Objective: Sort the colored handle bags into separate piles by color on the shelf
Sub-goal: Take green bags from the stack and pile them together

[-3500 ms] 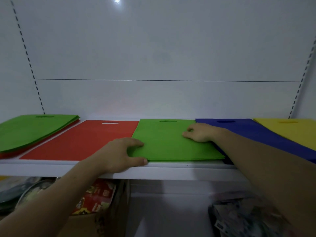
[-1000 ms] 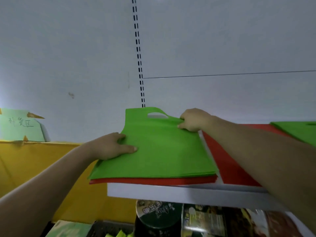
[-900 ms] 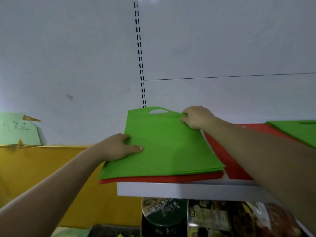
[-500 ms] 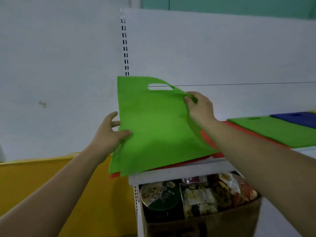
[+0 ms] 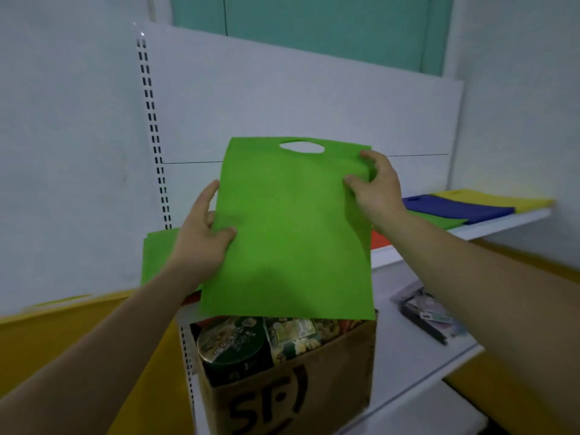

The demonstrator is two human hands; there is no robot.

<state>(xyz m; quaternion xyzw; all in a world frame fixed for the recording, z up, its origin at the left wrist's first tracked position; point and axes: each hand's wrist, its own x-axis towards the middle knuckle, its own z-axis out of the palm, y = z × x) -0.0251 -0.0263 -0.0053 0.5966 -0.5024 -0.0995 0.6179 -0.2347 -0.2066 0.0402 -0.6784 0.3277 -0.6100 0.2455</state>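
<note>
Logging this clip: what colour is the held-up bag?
The bag is green; head view.

One view only: head-worn, wide-angle. It faces forward and slightly down at a white shelf (image 5: 502, 226) unit, turned so the shelf runs off toward the right edge. Very close: both forearms enter from the bottom corners and the held green bag (image 5: 292, 233) fills the centre. The cardboard box (image 5: 298, 387) sits low centre, just below.
</note>
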